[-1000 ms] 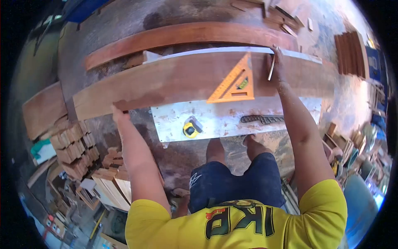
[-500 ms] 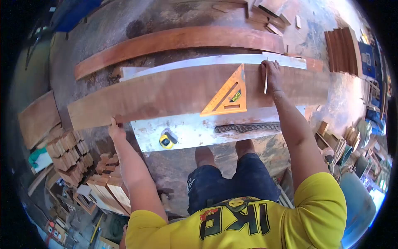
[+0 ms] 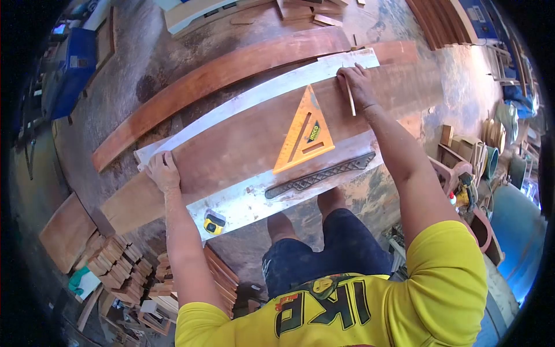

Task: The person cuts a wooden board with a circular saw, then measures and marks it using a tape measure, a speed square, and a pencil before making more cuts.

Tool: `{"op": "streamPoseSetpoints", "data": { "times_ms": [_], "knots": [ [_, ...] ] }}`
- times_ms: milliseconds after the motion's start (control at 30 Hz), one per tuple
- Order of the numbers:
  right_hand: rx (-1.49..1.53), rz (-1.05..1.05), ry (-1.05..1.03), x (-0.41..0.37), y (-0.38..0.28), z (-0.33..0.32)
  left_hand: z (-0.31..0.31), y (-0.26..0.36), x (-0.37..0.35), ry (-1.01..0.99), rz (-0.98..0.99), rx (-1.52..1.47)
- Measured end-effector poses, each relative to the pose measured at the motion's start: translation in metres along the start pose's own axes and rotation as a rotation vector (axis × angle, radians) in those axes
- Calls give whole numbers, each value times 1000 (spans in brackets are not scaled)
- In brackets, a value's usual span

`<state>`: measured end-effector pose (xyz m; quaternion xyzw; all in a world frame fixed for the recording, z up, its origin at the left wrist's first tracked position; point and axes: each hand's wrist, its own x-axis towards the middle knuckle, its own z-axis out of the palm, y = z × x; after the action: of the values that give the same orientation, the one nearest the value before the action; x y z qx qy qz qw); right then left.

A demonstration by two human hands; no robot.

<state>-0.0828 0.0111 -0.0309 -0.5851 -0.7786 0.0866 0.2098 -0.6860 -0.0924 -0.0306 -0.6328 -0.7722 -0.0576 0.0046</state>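
Note:
A long brown wooden board point(image 3: 231, 141) lies across a white work surface point(image 3: 248, 199). At the board's far left edge, my left hand point(image 3: 163, 172) is closed over the rim beside a white strip. My right hand point(image 3: 358, 89) rests near the far right edge, closed around a thin pale pencil point(image 3: 351, 99) that points back towards me. Between the hands an orange triangular speed square point(image 3: 298, 147) lies on the board, overhanging its near edge. Nearer me are a dark long tool with a criss-cross pattern point(image 3: 321, 175) and a yellow-black tape measure point(image 3: 214, 222).
Beyond the board runs a curved reddish plank point(image 3: 225, 87) on the floor. Stacked wood blocks point(image 3: 118, 263) stand at lower left. A blue box point(image 3: 72, 72) is at upper left, dark boards point(image 3: 442, 23) at upper right, and a blue barrel point(image 3: 523, 231) at right.
My left hand has moved from the board's near left edge to its far edge. My right hand still holds the pencil at the far edge. The view has turned and shifted.

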Motion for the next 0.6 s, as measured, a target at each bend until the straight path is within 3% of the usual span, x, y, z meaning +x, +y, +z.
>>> {"op": "streamPoseSetpoints", "data": {
  "times_ms": [133,233,300,533,600],
  "knots": [
    [-20,14,37,-9,45,-5,7,36,-4,-6,-17,-14],
    [21,-22,195,-18,99,-17,8,82,-9,15,-14,-5],
    [-29,245,163,-17,133,-40,9,118,-7,21,-7,-11],
    [-113,311,278,-41,244,-103,19,260,-15,-3,1,-76],
    [-146,375,210,-49,271,-114,22,289,-18,-13,15,-77]
  ]
}}
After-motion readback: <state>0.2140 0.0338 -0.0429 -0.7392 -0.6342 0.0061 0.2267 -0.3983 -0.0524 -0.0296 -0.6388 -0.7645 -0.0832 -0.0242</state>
